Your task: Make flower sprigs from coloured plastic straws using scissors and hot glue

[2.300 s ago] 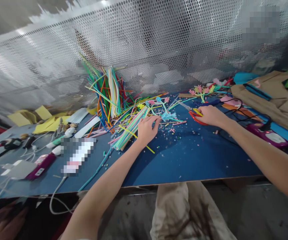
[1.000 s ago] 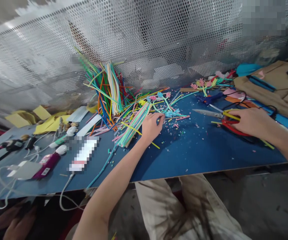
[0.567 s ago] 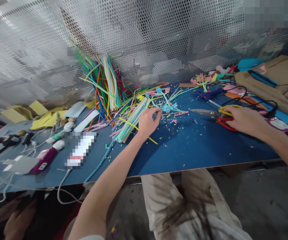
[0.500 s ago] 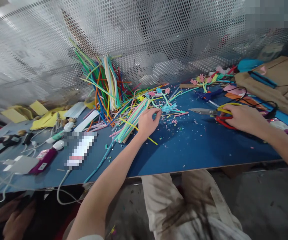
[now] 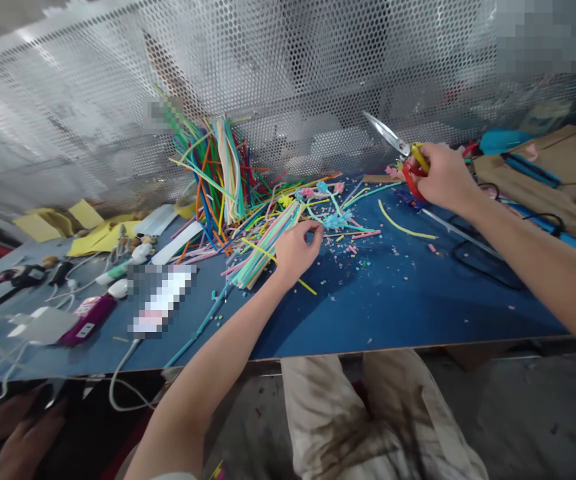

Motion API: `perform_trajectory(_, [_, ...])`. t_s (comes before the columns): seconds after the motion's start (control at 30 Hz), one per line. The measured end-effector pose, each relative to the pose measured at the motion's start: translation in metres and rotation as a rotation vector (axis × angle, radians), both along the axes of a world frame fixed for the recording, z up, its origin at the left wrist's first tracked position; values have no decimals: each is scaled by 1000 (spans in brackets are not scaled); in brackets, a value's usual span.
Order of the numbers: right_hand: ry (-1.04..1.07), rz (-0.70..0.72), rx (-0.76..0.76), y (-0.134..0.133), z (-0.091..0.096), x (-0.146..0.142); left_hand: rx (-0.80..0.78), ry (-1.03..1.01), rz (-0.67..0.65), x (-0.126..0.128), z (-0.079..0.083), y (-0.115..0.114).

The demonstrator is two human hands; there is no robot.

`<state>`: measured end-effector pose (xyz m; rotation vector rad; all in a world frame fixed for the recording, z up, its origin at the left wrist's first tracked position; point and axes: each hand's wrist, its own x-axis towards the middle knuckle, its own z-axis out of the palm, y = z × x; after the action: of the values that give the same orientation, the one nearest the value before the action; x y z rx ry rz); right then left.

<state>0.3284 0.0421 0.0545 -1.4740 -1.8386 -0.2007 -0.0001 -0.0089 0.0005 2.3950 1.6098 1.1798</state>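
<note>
My left hand (image 5: 298, 250) hovers at or rests on the near end of a bundle of pastel pipe cleaners (image 5: 263, 250), thumb and forefinger curled into a pinch; whatever they hold is too small or hidden to make out. Just beyond it lie light-blue fluffy flower shapes (image 5: 338, 219) on thin stems. My right hand (image 5: 443, 173) grips scissors (image 5: 391, 133) by their red and yellow handles, raised above the back of the table, blades pointing up and left. Below the scissors lies a loose yellow-green pipe cleaner (image 5: 408, 230).
A tall heap of coloured pipe cleaners (image 5: 208, 173) leans at the perforated metal screen (image 5: 318, 80). A phone (image 5: 165, 300), cables and a purple power bank (image 5: 88, 320) lie left. A blue glue gun (image 5: 411, 200) and brown paper (image 5: 558, 160) are right. Another person's hands (image 5: 31, 433) show lower left.
My right hand has lifted the scissors up and left from the tabletop, and their blades now point upward. A yellow-green pipe cleaner now shows below them. My left hand has hardly moved.
</note>
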Motion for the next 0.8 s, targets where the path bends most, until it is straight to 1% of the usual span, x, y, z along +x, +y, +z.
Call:
perform_trajectory(0.1, [46, 74, -43, 22, -11, -23, 31, 8, -84, -1, -4, 2])
perform_trajectory(0.2, [4, 190, -215, 35, -30, -51, 92, 4, -146, -5, -6, 6])
perform_trajectory(0.23, [-3, 235, -279, 38, -36, -61, 130, 4, -153, -6, -5, 7])
perform_trajectory(0.3, [-42, 331, -362, 38, -46, -77, 211, 9, -152, -9, -3, 8])
perform_trajectory(0.4, [-97, 466, -371, 35, -57, -96, 270, 20, -153, -10, 1, 6])
perform_trajectory(0.5, [-151, 547, -292, 32, -66, -107, 274, 10, -184, -10, 3, 4])
perform_trajectory(0.57, [-251, 558, -251, 32, -71, -111, 293, 1, -183, -10, 4, 3])
perform_trajectory(0.67, [-372, 497, -273, 33, -77, -112, 331, -14, -117, -12, 4, 4])
perform_trajectory(0.73, [-380, 448, -313, 34, -80, -111, 329, -46, -69, -15, 5, 5])
perform_trajectory(0.8, [-362, 431, -334, 34, -81, -111, 314, -99, -37, -17, 6, 6])
